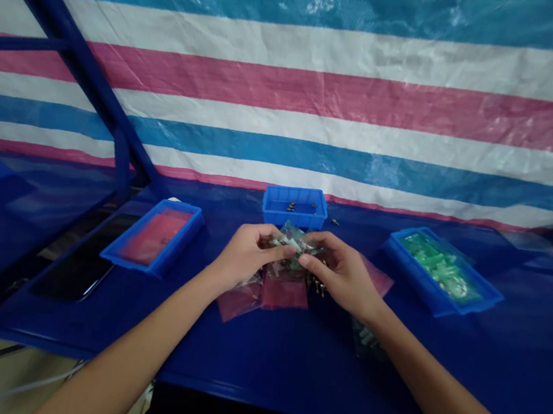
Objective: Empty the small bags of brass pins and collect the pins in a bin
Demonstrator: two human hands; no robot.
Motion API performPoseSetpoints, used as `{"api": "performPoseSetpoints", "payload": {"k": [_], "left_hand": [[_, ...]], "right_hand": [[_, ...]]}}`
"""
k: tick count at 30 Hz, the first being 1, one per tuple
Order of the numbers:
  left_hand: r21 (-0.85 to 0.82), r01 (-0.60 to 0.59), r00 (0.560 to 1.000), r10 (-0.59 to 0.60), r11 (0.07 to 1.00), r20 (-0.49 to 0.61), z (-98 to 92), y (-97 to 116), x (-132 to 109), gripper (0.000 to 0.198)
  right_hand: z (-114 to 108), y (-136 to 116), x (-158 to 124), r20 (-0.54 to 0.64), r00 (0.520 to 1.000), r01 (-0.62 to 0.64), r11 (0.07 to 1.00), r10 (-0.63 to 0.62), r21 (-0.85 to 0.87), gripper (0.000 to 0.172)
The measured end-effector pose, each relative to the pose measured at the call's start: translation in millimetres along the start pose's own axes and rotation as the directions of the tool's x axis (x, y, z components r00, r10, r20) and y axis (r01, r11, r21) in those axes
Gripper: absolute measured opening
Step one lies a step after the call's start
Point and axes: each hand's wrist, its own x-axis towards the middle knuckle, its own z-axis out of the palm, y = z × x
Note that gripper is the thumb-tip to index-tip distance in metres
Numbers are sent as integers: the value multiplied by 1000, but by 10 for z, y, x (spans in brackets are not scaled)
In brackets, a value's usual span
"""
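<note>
Both my hands meet over the middle of the blue table, pinching a small clear plastic bag (293, 234) with pale pieces in it. My left hand (251, 251) grips the bag's left side between thumb and fingers. On the opposite side, my right hand (337, 268) does the same, thumb tip close to the left thumb. Beneath them lie pink plastic bags (286, 294), and small brass-coloured metal parts (317, 286) show under my right hand. Another clear bag (366, 339) with pale pieces lies below my right wrist, partly hidden by the forearm.
Behind my hands stands a blue bin (293, 220) with a few small metal parts; one loose part (336, 222) lies beside it. At left, a blue bin (152, 268) holds pink bags, near a dark phone (74, 273). A blue bin (438, 307) at right holds green bags.
</note>
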Motion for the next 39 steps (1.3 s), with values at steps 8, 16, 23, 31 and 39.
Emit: {"api": "performPoseSetpoints", "payload": {"k": [8, 16, 23, 31, 39], "left_hand": [[-116, 63, 997, -58, 991, 47, 33, -12, -8, 28], [20, 75, 997, -76, 997, 30, 12, -25, -10, 30], [116, -5, 999, 1, 993, 35, 55, 18, -2, 30], [143, 18, 994, -33, 990, 105, 36, 19, -1, 25], [424, -224, 973, 178, 878, 145, 25, 16, -2, 32]], "right_hand": [[27, 24, -11, 52, 997, -49, 996, 53, -79, 29], [66, 11, -43, 12, 999, -40, 981, 43, -192, 33], [50, 15, -28, 12, 998, -68, 998, 68, -13, 25], [36, -4, -39, -8, 999, -40, 987, 39, -157, 28], [-19, -12, -4, 95, 995, -18, 1000, 20, -24, 29]]}}
